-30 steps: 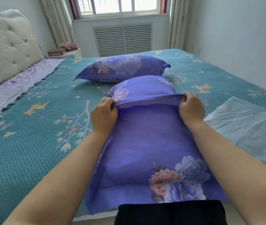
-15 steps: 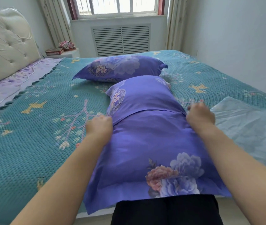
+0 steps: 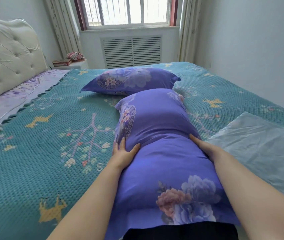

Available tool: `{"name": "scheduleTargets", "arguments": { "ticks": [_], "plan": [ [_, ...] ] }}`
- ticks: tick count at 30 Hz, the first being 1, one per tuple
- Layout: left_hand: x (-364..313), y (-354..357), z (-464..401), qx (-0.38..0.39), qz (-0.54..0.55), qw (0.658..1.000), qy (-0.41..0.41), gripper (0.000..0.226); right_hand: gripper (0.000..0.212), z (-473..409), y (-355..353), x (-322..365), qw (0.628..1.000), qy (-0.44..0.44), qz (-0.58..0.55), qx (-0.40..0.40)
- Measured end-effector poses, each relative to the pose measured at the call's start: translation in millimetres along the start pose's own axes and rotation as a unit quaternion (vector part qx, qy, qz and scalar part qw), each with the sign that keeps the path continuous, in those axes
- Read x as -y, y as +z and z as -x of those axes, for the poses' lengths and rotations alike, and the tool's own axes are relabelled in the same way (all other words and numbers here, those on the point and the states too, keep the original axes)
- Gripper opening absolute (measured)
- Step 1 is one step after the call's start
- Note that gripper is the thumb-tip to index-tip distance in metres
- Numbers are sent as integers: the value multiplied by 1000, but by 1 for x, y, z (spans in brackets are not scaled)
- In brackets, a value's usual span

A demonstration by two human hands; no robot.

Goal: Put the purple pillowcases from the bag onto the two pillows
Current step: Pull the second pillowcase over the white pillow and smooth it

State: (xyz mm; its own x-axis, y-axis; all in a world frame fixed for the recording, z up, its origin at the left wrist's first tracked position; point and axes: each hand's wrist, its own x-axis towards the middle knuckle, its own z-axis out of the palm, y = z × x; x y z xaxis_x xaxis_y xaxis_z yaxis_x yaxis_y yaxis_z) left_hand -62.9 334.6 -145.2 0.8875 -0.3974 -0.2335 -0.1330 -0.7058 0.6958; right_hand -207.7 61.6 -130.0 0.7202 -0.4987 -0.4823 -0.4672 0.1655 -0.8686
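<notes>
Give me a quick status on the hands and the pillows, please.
Left hand and right hand pressed on near pillow, one each side. Both pillows in purple cases; far pillow lies behind. Empty plastic bag to the right, not obstructing.

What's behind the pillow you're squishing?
Another purple pillow lies on the green bedspread behind the near pillow that both hands press. Its lower right edge is hidden by the near one.

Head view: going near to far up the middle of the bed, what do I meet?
Near purple pillow pressed between left hand and right hand → far purple pillow → vent grille → window.
</notes>
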Motion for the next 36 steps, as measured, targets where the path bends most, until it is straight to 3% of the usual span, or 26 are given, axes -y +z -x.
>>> {"name": "scheduleTargets", "arguments": {
  "ticks": [3,5,8,10,12,14,16,18,20,22,24,26,28,30,33,35,36],
  "plan": [
    [1,-1,10,-25,21,999,-4,93,42,15,3,7,988,2,-118,97],
    [0,-4,15,-55,63,996,5,92,26,28,14,29,985,-23,-139,99],
    [-9,-5,26,-116,157,980,38,88,22,45,28,90,991,-132,-26,-13],
    [-24,-1,35,-150,222,961,70,67,14,66,36,143,955,-269,77,-104],
    [-43,2,42,-141,231,958,92,53,8,97,51,195,867,-425,219,-143],
    [-56,1,41,-119,196,964,136,49,26,122,70,234,721,-525,402,-207],
    [-62,-3,38,-121,151,965,178,50,35,138,84,257,583,-562,529,-253],
    [-66,-6,44,-190,142,948,212,39,31,141,97,258,526,-543,602,-258],
    [-67,-8,54,-301,174,907,239,21,24,131,111,243,534,-500,639,-236],
    [-64,-10,63,-372,207,866,262,19,20,115,121,215,572,-458,654,-186],
    [-59,-13,62,-424,190,829,310,19,29,99,126,184,605,-428,661,-116],
    [-55,-18,54,-455,149,800,362,19,37,82,131,161,679,-400,610,-80],
    [-57,-24,39,-459,96,796,383,23,39,63,137,149,743,-408,519,-108],
    [-64,-26,19,-409,0,830,379,36,49,41,135,130,753,-380,520,-136],
    [-51,-18,-13,-156,-178,948,212,58,82,9,109,68,779,-200,577,-144],
    [-22,-10,-30,-3,-218,970,107,68,100,-2,87,23,825,-108,520,-195],
    [-8,-5,-34,24,-227,969,98,74,107,-3,80,8,843,-87,483,-220]
  ]
}}
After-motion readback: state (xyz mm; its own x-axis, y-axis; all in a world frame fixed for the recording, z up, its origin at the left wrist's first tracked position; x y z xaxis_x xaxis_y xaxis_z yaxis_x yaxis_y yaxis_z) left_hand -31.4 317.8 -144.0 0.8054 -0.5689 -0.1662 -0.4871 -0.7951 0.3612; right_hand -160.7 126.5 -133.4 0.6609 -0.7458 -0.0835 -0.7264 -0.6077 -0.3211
